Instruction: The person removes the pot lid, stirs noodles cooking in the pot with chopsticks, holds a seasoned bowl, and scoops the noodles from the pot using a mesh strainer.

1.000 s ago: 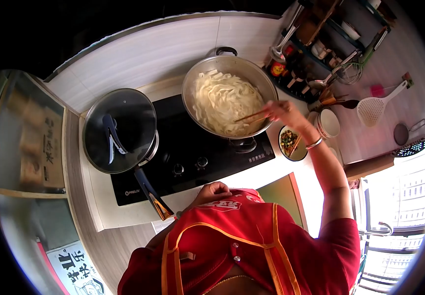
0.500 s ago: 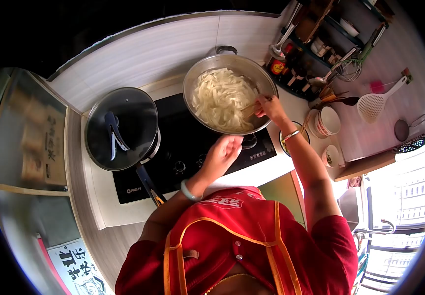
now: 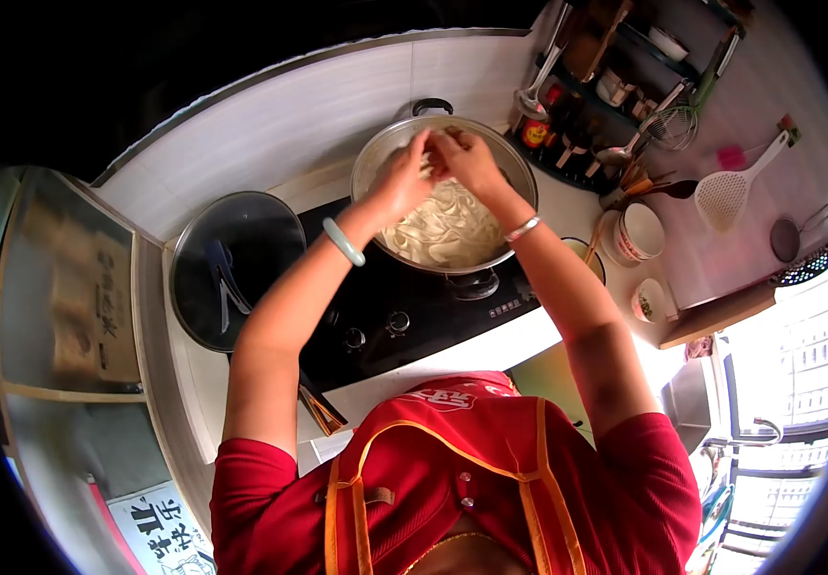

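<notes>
Wide flat noodles (image 3: 447, 230) fill the large steel pot (image 3: 512, 161) on the hob. Above its far half, my left hand (image 3: 408, 180) and my right hand (image 3: 468, 165) come together, with fingertips touching or nearly so. Both have their fingers bent and pressed in. A small pale bit shows between them, but what they hold is hidden and slightly blurred. My forearms reach across the near side of the pot, hiding part of its rim.
A lidded pan (image 3: 238, 230) stands on the left of the black hob (image 3: 366, 331). Stacked bowls (image 3: 640, 233) and a small bowl (image 3: 647, 301) are at the right. A rack (image 3: 577, 86) with bottles and hanging utensils stands in the back right corner.
My right hand, earlier at the pot's right side with chopsticks in the noodles, has moved up and left. My left hand has risen from the pot's near side to meet it.
</notes>
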### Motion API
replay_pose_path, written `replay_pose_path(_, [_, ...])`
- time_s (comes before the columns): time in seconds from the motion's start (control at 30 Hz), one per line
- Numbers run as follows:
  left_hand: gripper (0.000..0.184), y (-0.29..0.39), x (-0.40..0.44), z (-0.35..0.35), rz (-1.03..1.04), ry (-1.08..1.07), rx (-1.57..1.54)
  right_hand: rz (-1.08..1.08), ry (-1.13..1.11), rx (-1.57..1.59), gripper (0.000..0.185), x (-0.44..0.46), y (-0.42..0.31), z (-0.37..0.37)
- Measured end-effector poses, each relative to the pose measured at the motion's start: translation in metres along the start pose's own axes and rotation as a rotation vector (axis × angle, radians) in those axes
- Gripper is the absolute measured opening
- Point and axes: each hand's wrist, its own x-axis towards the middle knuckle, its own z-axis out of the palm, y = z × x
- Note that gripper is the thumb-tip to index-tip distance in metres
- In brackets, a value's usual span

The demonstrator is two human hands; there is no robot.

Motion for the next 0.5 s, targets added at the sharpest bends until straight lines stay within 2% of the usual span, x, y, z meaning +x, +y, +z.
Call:
replay_pose_path(0.03, [0.059, -0.002, 0.007, -0.009, -0.026, -0.011, 0.039, -0.115, 0.011, -0.018, 0.03, 0.008, 0.006, 0.011])
replay_pose_path(0.1, [0.045, -0.023, 0.019, -0.019, -0.09, -0.061, 0.182, -0.046, -0.031, -0.04, 0.029, 0.019, 0.02, 0.025])
replay_pose_path(0.13, [0.045, -0.046, 0.018, -0.007, -0.084, -0.061, 0.192, 0.004, -0.074, -0.075, 0.027, 0.028, 0.037, 0.028])
replay_pose_path(0.2, [0.038, -0.085, 0.02, 0.009, -0.167, -0.357, 0.152, -0.03, -0.04, -0.557, 0.026, 0.034, 0.071, 0.03])
replay_pose_path(0.23, [0.036, -0.075, 0.022, 0.01, -0.2, -0.35, 0.208, -0.226, 0.053, -0.506, 0.025, 0.033, 0.086, 0.028])
replay_pose_path(0.27, [0.034, -0.06, 0.022, 0.018, -0.233, -0.343, 0.26, -0.235, 0.062, -0.505, 0.025, 0.029, 0.08, 0.022])
replay_pose_path(0.43, [0.05, -0.049, 0.05, 0.066, -0.103, -0.295, 0.145, -0.111, 0.133, -0.822, 0.025, 0.016, 0.058, -0.029])
replay_pose_path(0.5, [0.054, -0.037, 0.067, 0.084, -0.208, -0.357, 0.115, -0.103, 0.169, -0.846, 0.024, 0.016, 0.054, -0.052])
